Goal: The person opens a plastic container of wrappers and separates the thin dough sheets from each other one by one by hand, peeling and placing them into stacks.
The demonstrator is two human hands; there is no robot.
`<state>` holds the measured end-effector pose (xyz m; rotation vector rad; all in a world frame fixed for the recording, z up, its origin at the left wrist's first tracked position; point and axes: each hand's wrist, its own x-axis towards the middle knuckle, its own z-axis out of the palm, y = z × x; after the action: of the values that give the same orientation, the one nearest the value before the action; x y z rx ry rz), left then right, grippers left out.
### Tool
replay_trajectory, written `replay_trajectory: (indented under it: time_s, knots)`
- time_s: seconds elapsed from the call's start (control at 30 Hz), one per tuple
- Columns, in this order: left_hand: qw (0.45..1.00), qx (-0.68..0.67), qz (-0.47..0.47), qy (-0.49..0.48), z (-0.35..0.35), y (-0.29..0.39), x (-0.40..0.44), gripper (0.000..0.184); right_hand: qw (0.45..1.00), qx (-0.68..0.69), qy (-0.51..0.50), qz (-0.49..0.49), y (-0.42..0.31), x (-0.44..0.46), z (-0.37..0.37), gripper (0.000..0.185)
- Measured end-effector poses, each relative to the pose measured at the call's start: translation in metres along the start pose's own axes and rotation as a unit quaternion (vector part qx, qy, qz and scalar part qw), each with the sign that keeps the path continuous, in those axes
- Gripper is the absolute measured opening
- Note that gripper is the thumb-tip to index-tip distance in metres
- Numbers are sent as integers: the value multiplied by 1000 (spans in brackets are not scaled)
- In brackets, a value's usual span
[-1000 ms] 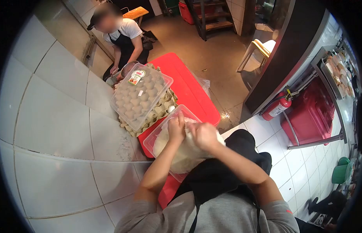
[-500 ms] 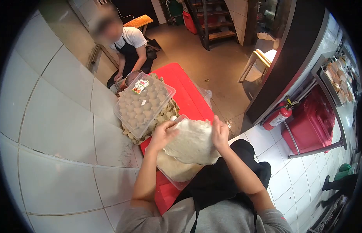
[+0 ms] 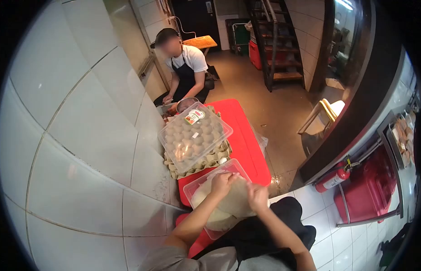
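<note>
A thin, pale wrapper sheet (image 3: 239, 202) hangs between my two hands over a clear plastic container (image 3: 189, 189). The fingers of my left hand (image 3: 223, 184) pinch its upper edge. At its right corner, my right hand (image 3: 257, 197) is closed on the sheet, slightly smeared by motion. More pale sheets (image 3: 218, 221) lie flat inside the container, partly hidden by my left forearm and the held sheet. The container rests on a red lid-like surface (image 3: 242, 131), close to my lap.
Egg trays (image 3: 174, 168) under a clear plastic lid (image 3: 197, 135) stand beyond the container, against the tiled wall. Behind them sits a person (image 3: 188, 67) with a bowl (image 3: 188, 104). At right are a fire extinguisher (image 3: 332, 179), a red bin (image 3: 366, 192) and a chair (image 3: 326, 115).
My view has tilted up and shifted left. My hands have moved closer together along the sheet's upper edge; the left one has gone from spread against it to pinching it.
</note>
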<state>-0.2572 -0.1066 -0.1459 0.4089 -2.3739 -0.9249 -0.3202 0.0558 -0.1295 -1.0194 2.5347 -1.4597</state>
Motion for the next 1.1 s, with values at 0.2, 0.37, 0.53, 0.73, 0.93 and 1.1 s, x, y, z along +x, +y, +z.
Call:
replay_trajectory:
  time_s: [0.2, 0.37, 0.53, 0.73, 0.93, 1.1]
  knots:
    - [997, -55, -39, -33, -8, 58, -2, 45, 994, -68, 42, 68, 26, 32, -10, 54]
    - [999, 12, 15, -46, 17, 42, 16, 49, 994, -112, 2, 12, -11, 11, -22, 50]
    - [995, 56, -39, -76, 26, 34, 22, 52, 995, -84, 30, -37, -23, 13, -22, 53]
    - [995, 19, -76, -58, 10, 58, 16, 55, 991, -114, 29, 57, 22, 38, -22, 54]
    - [992, 49, -102, -52, 27, 30, 24, 56, 997, -71, 5, -3, -33, 4, -31, 51]
    - [996, 59, -63, -4, 3, 50, 14, 52, 993, -96, 20, 68, 6, 22, -37, 50]
